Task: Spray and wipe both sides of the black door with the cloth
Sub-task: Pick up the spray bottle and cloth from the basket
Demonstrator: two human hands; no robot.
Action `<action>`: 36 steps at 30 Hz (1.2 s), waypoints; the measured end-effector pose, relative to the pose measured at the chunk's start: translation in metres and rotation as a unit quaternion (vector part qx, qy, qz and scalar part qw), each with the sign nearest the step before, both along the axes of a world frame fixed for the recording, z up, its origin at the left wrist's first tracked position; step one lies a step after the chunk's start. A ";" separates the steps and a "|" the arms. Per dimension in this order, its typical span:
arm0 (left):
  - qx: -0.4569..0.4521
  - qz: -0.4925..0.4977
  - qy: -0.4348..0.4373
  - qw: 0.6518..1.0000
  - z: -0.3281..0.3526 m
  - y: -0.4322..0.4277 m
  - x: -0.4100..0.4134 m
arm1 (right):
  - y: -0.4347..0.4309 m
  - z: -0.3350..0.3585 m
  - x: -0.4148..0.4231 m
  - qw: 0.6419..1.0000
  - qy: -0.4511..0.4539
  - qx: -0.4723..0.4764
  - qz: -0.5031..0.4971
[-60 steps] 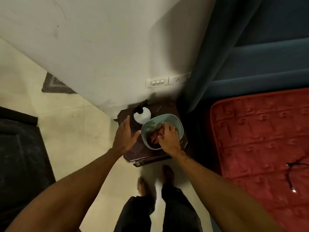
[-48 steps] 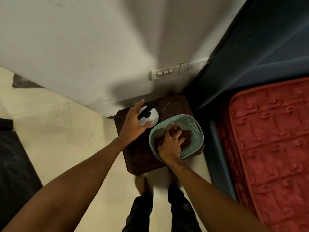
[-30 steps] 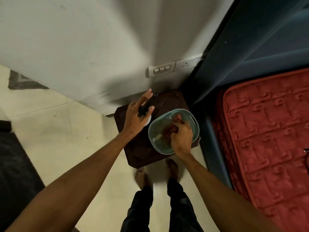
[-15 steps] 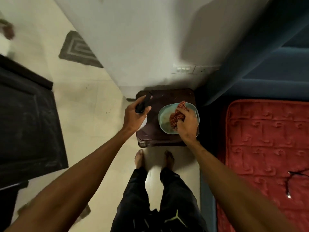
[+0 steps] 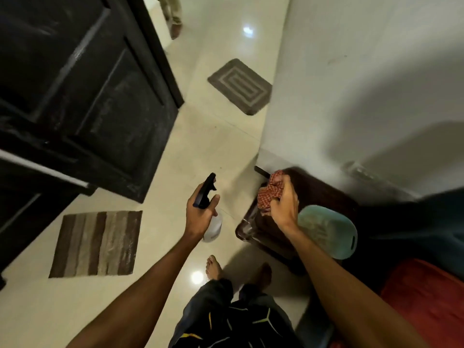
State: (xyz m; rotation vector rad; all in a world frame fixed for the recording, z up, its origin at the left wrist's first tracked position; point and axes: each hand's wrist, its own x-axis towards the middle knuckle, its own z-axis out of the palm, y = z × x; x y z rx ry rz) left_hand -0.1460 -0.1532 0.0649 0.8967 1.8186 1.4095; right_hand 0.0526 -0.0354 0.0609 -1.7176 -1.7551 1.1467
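Note:
The black panelled door (image 5: 82, 91) stands open at the upper left, its dusty face turned toward me. My left hand (image 5: 200, 214) is shut on a spray bottle (image 5: 212, 226) with a white body and a black trigger head, held in the air over the floor, nozzle pointing toward the door. My right hand (image 5: 285, 204) is shut on a bunched red checked cloth (image 5: 271, 190), lifted above the small dark table (image 5: 313, 194).
A teal plastic basket (image 5: 329, 232) sits on the dark table by the white wall (image 5: 364, 84). A striped brown mat (image 5: 98, 243) lies on the tiled floor below the door, a grey mat (image 5: 241, 85) farther off. A red mattress (image 5: 424, 305) is at lower right. Another person's legs (image 5: 173, 13) stand far off.
Both hands have lifted off the table: the left took up the spray bottle, the right pulled the cloth out of the basket. My view has swung left, bringing the black door in.

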 end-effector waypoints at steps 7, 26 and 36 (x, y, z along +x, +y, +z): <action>0.016 0.158 -0.024 0.987 0.003 -0.056 -0.080 | -0.007 0.018 -0.135 0.991 0.043 -0.016 0.124; -0.035 0.399 -0.009 0.916 -0.012 -0.091 -0.231 | 0.017 -0.009 -0.369 0.944 0.135 -0.115 0.277; -0.047 0.488 -0.093 0.867 -0.014 -0.040 -0.282 | 0.084 -0.029 -0.471 0.921 0.138 -0.031 0.363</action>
